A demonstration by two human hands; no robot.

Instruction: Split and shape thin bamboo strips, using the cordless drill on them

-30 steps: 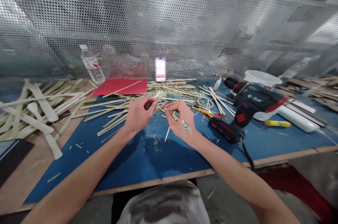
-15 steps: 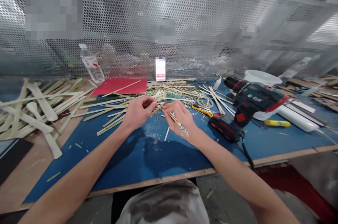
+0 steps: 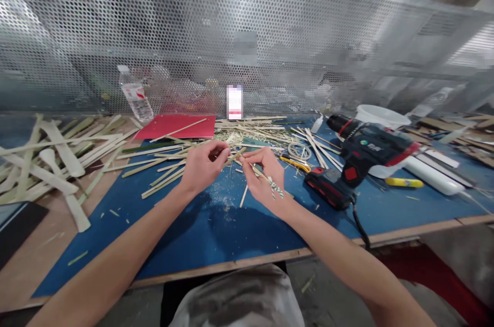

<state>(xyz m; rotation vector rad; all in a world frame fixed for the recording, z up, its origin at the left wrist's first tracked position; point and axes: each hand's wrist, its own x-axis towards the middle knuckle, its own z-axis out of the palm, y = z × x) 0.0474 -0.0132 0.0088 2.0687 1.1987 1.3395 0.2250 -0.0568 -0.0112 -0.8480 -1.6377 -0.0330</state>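
Both hands meet over the middle of the blue mat [image 3: 216, 234]. My left hand [image 3: 203, 165] is closed, its fingertips pinching the end of a thin bamboo stick [image 3: 234, 155]. My right hand [image 3: 262, 175] is closed in a pinch on the same stick from the other side. A second thin stick with a green-and-white striped end [image 3: 275, 187] runs under the right palm and pokes out by the wrist. A short loose splinter [image 3: 243, 196] lies on the mat just below the hands, beside pale sawdust.
Bamboo strips [image 3: 50, 162] lie heaped at the left and thin slivers [image 3: 250, 134] behind the hands. A black-and-red cordless drill [image 3: 358, 157] lies at the right, with a white bowl [image 3: 380, 116], white tube [image 3: 430, 175], yellow cutter [image 3: 295, 162], red sheet [image 3: 175, 125], bottle [image 3: 135, 94] and perforated metal screen [image 3: 247, 34].
Both hands stay pinched on the stick and shift only slightly; the striped end under the right palm has moved a little to the right.
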